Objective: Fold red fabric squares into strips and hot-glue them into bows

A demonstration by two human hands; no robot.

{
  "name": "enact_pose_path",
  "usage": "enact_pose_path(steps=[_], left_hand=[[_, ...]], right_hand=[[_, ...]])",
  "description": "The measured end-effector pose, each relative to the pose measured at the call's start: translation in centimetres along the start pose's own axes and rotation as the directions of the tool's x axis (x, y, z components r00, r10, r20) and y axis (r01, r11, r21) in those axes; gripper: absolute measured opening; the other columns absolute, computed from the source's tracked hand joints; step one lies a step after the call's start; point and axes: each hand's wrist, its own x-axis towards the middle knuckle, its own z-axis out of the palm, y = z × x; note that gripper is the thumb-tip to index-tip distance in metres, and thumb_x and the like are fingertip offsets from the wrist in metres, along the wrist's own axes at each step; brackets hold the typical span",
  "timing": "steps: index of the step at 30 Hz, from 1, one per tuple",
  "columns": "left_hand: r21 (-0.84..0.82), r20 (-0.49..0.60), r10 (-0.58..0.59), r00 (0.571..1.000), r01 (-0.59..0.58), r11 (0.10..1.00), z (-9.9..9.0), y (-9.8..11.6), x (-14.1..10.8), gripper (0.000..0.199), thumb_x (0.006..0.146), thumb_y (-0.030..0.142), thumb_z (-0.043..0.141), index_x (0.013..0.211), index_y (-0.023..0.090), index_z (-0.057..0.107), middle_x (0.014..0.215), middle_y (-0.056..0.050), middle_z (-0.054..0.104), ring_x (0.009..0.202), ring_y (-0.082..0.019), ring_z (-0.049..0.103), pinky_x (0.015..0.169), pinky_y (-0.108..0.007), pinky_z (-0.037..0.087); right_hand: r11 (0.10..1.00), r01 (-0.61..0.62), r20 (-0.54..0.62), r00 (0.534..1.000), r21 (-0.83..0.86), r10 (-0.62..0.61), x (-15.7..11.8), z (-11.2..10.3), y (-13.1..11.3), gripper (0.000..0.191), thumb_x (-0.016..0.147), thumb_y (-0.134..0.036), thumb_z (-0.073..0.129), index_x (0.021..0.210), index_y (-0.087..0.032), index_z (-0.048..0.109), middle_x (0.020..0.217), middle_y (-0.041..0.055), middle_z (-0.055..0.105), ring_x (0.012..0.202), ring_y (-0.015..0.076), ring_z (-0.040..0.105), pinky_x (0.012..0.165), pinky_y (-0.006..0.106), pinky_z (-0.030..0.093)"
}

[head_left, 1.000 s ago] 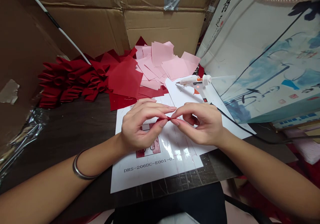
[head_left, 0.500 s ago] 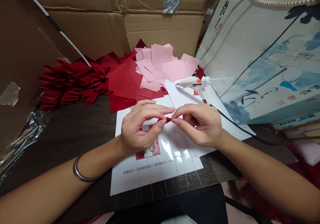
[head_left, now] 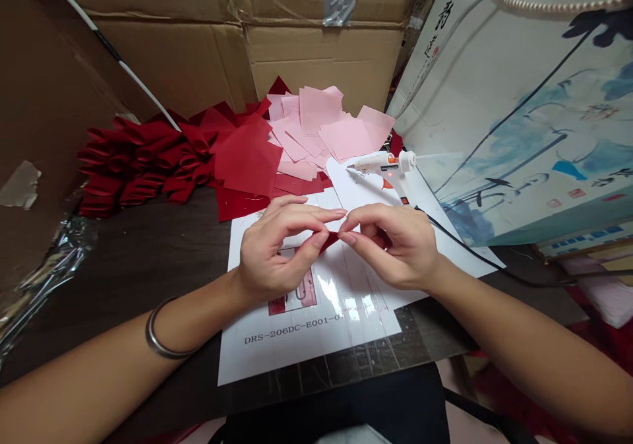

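Note:
A small piece of red fabric [head_left: 330, 239] is pinched between my two hands, and only a folded bit of it shows. My left hand [head_left: 281, 249] is closed on its left end with thumb and fingers. On the other end, my right hand [head_left: 395, 246] grips it between thumb and forefinger. Both hands hover over a printed white sheet [head_left: 306, 358] with a picture on it. Just beyond them a white glue gun [head_left: 380, 165] rests on white paper, its nozzle toward the left.
Behind the hands lie pink fabric squares [head_left: 341, 134] and red fabric squares [head_left: 250, 157]. Folded red fabric pieces [head_left: 143, 160] are heaped at the left. Cardboard [head_left: 321, 58] walls the back; a painted white panel [head_left: 519, 121] leans at right. A black cord [head_left: 459, 236] trails rightward.
The red piece has shifted slightly between my fingertips, and a little more of its folded face shows below them. Both hands stay almost in place.

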Motion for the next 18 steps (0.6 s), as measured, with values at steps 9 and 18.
enact_pose_path(steps=[9, 18], left_hand=[[0.020, 0.021, 0.044, 0.999, -0.044, 0.999, -0.11, -0.16, 0.14, 0.016, 0.081, 0.008, 0.064, 0.094, 0.017, 0.061, 0.098, -0.009, 0.076, 0.088, -0.021, 0.073, 0.090, -0.043, 0.053], [0.028, 0.017, 0.053, 0.998, -0.054, 0.998, -0.04, -0.48, -0.21, 0.018, 0.078, 0.012, 0.071, 0.092, 0.019, 0.062, 0.096, -0.006, 0.076, 0.086, -0.021, 0.073, 0.089, -0.042, 0.054]], right_hand=[[0.991, 0.074, -0.013, 0.997, 0.112, -0.073, 0.44, -0.21, 0.54, 0.007, 0.079, -0.008, 0.067, 0.083, -0.013, 0.064, 0.077, 0.0042, 0.060, 0.068, 0.0110, 0.054, 0.052, 0.023, 0.042], [0.978, 0.011, -0.029, 1.000, 0.206, -0.005, 0.26, 0.06, 0.04, 0.008, 0.078, -0.009, 0.068, 0.081, -0.016, 0.065, 0.087, 0.0074, 0.069, 0.077, 0.0176, 0.066, 0.057, 0.029, 0.052]])
